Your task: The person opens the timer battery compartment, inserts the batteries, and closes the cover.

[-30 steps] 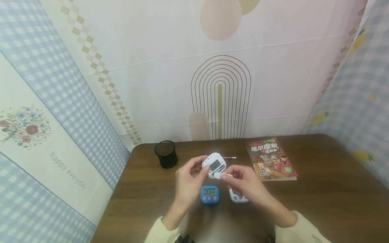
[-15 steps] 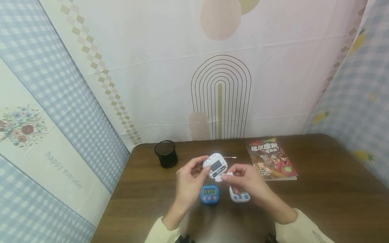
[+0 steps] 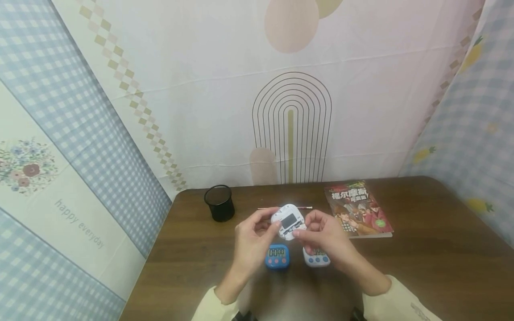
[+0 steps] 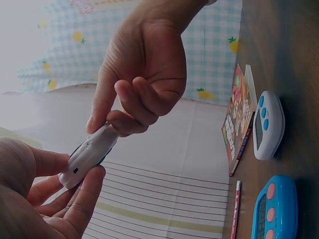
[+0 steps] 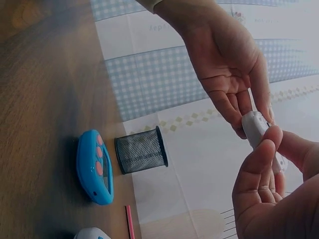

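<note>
My left hand [image 3: 254, 236] holds a white kitchen timer [image 3: 288, 219] in the air, thumb on its back and fingers behind. A grey rectangle and an uncovered battery slot face me. At the slot's lower edge my right hand [image 3: 330, 235] pinches the small white battery cover [image 3: 287, 236] against the timer, partly hidden under the thumb. The left wrist view shows the timer [image 4: 88, 155] edge-on between both hands. Below them on the table stand a blue timer [image 3: 277, 257], reading 00:00, and a second white timer [image 3: 317, 258] with blue buttons, its top overlapped by the right hand.
A black mesh pen cup [image 3: 221, 208] stands at the back left of the wooden table [image 3: 188, 267]. A thin pencil [image 3: 305, 207] lies behind the hands. The comic-style book [image 3: 357, 211] lies at the back right, before the fabric-covered wall [image 3: 209, 125].
The right hand has brought the battery cover from beside the slot up against the timer's lower edge. Both hands and the timer have shifted slightly right, exposing more of the pencil.
</note>
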The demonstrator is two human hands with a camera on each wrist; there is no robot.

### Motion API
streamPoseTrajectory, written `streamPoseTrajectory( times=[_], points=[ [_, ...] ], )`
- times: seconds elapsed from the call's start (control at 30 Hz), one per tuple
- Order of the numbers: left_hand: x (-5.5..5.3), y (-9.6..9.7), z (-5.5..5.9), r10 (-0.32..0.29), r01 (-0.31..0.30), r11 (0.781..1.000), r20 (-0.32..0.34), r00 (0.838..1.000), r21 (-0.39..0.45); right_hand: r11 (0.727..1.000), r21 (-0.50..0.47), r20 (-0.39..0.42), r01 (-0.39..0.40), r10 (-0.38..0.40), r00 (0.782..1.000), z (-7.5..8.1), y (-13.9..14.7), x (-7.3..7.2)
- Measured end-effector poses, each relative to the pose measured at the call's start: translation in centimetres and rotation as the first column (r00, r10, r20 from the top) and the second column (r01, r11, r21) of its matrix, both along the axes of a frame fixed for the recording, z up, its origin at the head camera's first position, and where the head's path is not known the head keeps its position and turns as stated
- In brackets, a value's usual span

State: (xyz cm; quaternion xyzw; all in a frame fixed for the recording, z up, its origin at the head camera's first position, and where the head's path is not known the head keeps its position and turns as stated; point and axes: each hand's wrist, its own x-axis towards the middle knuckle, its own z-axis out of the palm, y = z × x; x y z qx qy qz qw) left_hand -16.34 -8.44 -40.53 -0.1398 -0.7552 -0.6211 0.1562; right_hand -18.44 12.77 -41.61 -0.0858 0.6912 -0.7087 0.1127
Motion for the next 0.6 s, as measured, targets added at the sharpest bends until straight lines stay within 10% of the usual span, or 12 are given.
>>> streamPoseTrajectory(
  times=[0.6],
  points=[
    [0.25,0.21,0.2,-0.006,0.007,1.0,0.037,0.999,-0.027,0.988,0.138,-0.049,0.065,-0.059,0.997,0.36,-0.02,0.08]
  ],
)
